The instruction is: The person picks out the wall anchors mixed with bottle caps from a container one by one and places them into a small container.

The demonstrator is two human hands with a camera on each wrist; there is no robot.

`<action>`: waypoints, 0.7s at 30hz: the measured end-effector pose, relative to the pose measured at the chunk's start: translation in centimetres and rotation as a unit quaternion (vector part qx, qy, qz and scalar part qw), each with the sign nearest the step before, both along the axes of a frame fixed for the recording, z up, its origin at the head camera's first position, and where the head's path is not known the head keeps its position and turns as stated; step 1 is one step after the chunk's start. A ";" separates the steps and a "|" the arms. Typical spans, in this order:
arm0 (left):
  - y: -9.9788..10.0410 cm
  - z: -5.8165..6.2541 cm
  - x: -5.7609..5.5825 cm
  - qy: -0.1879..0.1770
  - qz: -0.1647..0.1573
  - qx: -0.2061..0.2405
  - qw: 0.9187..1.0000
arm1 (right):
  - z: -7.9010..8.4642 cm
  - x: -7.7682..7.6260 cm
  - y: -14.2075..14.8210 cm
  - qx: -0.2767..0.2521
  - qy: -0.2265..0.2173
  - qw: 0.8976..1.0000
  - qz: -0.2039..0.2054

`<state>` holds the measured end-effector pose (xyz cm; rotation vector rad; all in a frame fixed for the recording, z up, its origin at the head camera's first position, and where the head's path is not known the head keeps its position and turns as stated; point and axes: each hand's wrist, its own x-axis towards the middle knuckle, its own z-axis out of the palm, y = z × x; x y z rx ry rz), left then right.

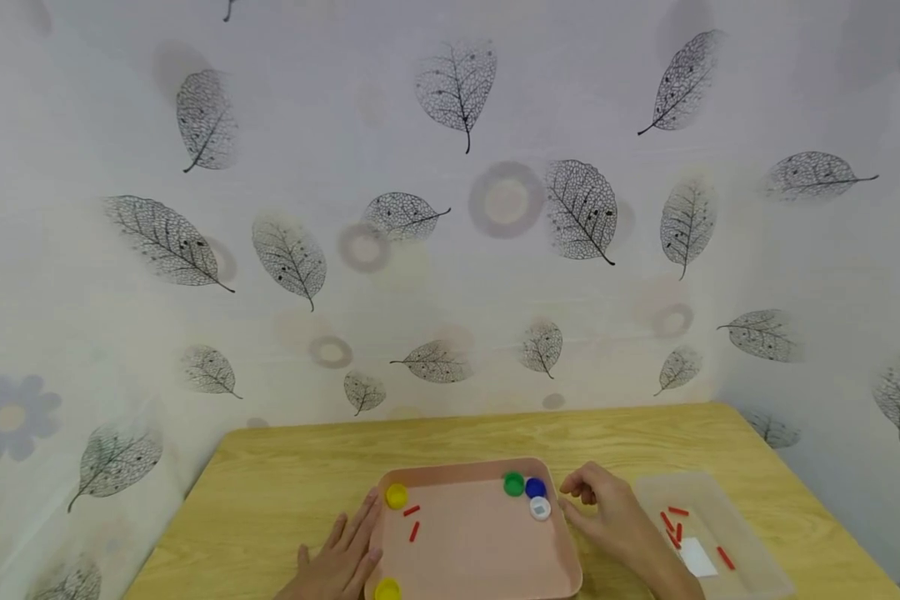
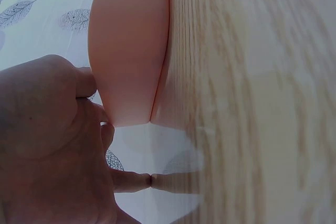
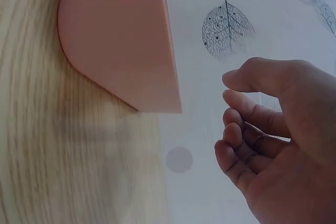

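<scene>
A pink tray (image 1: 487, 546) lies between the two hands. My left hand (image 1: 339, 557) rests against its left side with spread, fairly straight fingers; in the left wrist view a fingertip (image 2: 139, 181) touches the wood. Just off the tray's right rim, my right hand (image 1: 607, 510) hovers with loosely bent fingers, and the right wrist view shows nothing between thumb and fingertips. In the tray's far right corner sit a green cap (image 1: 513, 483), a blue cap (image 1: 536, 487) and a white cap (image 1: 540, 508). A yellow cap (image 1: 396, 497) occupies the far left corner, near two red sticks (image 1: 414, 531).
Another yellow cap (image 1: 387, 590) is at the tray's near left corner. Right of my right forearm stands a translucent tray (image 1: 750, 533) with several red sticks (image 1: 725, 558) and a white card (image 1: 697, 557). Behind the wooden table (image 1: 285, 467) rises a leaf-patterned wall (image 1: 450, 283).
</scene>
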<state>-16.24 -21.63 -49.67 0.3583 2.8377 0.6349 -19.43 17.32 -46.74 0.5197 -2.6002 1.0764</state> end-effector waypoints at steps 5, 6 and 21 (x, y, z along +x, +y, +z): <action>0.0 0.1 0.0 -0.006 -0.001 0.001 1.000 | -0.3 0.1 -0.8 -0.022 0.030 0.999 0.035; 0.0 0.1 0.0 -0.010 0.000 0.000 1.000 | -0.4 0.1 -0.9 -0.025 0.036 0.998 0.042; 0.1 0.4 0.3 -0.027 0.008 -0.007 1.000 | -1.2 0.1 -4.0 -0.077 0.055 0.988 0.121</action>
